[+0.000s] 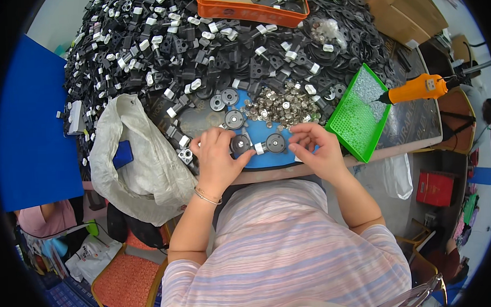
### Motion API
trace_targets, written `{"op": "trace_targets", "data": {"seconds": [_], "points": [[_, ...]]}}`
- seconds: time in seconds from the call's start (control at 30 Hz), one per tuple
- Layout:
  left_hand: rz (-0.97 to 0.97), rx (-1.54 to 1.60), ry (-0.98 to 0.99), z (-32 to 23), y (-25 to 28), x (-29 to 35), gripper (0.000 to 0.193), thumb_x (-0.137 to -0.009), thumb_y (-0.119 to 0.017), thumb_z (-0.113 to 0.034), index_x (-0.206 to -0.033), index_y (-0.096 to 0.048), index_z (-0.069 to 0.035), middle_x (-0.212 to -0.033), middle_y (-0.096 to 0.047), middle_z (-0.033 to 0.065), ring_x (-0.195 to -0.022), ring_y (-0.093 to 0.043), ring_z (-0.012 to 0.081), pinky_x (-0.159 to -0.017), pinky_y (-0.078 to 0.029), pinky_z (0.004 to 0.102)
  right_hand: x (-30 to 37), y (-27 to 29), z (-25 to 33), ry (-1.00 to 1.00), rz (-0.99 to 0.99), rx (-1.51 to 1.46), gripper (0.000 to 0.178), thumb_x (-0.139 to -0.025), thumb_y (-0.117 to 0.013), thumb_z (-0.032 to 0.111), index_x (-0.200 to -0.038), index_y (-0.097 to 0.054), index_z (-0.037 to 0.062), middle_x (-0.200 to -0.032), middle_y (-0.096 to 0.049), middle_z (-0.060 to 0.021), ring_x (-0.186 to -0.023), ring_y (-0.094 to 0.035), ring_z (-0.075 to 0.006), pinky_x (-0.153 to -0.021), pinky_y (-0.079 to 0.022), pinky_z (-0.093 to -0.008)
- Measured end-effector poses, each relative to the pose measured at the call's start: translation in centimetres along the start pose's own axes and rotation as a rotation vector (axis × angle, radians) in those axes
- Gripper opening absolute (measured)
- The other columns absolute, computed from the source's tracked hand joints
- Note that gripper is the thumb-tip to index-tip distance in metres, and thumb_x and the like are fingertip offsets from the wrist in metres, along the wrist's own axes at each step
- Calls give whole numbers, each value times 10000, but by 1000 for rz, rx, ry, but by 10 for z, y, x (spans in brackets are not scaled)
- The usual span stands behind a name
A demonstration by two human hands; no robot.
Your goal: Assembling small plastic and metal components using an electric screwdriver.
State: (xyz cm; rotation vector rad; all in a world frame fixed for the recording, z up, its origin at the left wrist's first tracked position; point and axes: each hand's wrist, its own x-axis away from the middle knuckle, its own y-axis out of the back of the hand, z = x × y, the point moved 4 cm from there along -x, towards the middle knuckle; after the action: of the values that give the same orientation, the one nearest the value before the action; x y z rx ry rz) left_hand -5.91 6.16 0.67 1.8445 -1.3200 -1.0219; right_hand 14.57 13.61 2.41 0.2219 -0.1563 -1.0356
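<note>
Assembly of round black parts at a crowded bench, seen from your head: your left hand (218,157) arches at the left side of the blue mat (267,161), its thumb and fingers bracketing one round black part (241,144); contact seems likely, but you cannot tell from this view whether the grip is firm. Your right hand (320,151) is loosely curled, thumb and forefinger apart, just beside a second round black part with a white connector (276,143); whether a tiny piece rests within the curled fingers cannot be told. Both parts lie flat on the mat, near each other, between your hands. Beyond them stands a pile of small silvery discs (288,103), with a further round part (234,120) to its left. The green tray (367,150) sits to your right, and the orange power driver (416,89) points toward it.

The step in hand appears to be placing or seating small pieces on the paired parts, with the driver not yet in use. The next move probably calls for a steadying left hand and a fine right-hand pinch, the part kept flat and the neighbouring discs undisturbed
</note>
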Motion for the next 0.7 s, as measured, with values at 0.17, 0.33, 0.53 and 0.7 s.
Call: {"op": "trace_targets", "data": {"seconds": [0.17,0.33,0.53,0.7], "points": [[23,64,-4,-1,-2,-3,456,-575,-825,-284,-928,-617,-86,-961,-583,50,-977,-523,238,-885,-274,396,1,-1,0,8,19,21,318,-780,-692,37,-1083,-595,37,-832,-654,-35,-632,-535,-54,-563,-432,-194],[82,95,-17,-3,-3,-5,450,-570,-826,-211,-952,-619,-95,-1000,-594,40,-1003,-525,234,-898,-276,416,1,-3,1,7,34,22,320,-781,-693,45,-1085,-594,38,-835,-656,-34,-636,-538,-52,-557,-430,-195],[65,52,-66,-5,-2,-7,483,-565,-813,-183,-1007,-637,-103,-1033,-589,30,-1017,-509,227,-929,-258,415,2,-4,1,18,46,30,323,-781,-699,56,-1087,-595,44,-842,-662,-28,-639,-545,-49,-548,-429,-198],[87,29,-78,-6,-3,-6,513,-559,-821,-200,-1030,-641,-101,-1042,-587,29,-1022,-507,227,-928,-262,416,6,1,4,88,22,79,341,-768,-709,55,-1090,-599,57,-846,-669,-31,-636,-563,-59,-533,-413,-192]]}}
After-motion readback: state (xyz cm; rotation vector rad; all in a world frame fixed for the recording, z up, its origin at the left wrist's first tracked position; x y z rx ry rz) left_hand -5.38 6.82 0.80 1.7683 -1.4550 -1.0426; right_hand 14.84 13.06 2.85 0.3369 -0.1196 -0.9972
